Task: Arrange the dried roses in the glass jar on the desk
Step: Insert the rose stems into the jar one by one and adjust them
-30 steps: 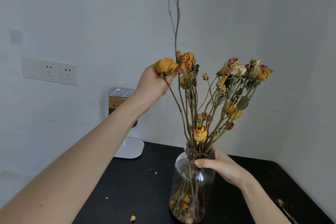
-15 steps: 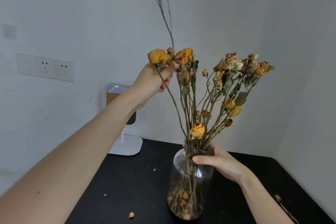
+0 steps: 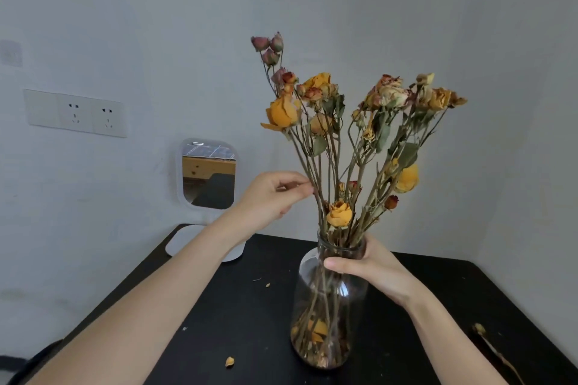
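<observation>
Down from the orange bloom at the top of the bunch, the left hand has dropped to mid-stem height, and the long stem that stood far above the rest now sits lower, its pink buds just over the other heads. That hand's fingers are pinched together on the thin stems at the left side of the dried roses, thumb against forefinger. The right hand wraps the neck of the glass jar, thumb across the front of the glass and the other fingers behind it, closed around it.

One jar stands on the black bench, near its middle, a little toward the right edge, upright, with all the stems in it. Three large orange blooms can be counted: one at the upper left, one low at the jar's mouth, one on the right. Three pink buds top the tallest stem. Paler, withered heads cluster at the upper right; their number is hard to tell. Loose petals and stem bits lie inside the jar's base.

On the bench, one fallen orange petal lies near the front edge, left of the jar, and one dried stem lies by the right edge. One white-framed mirror stands at the back left corner. One wall plate with two sockets is fixed to the wall at left.
</observation>
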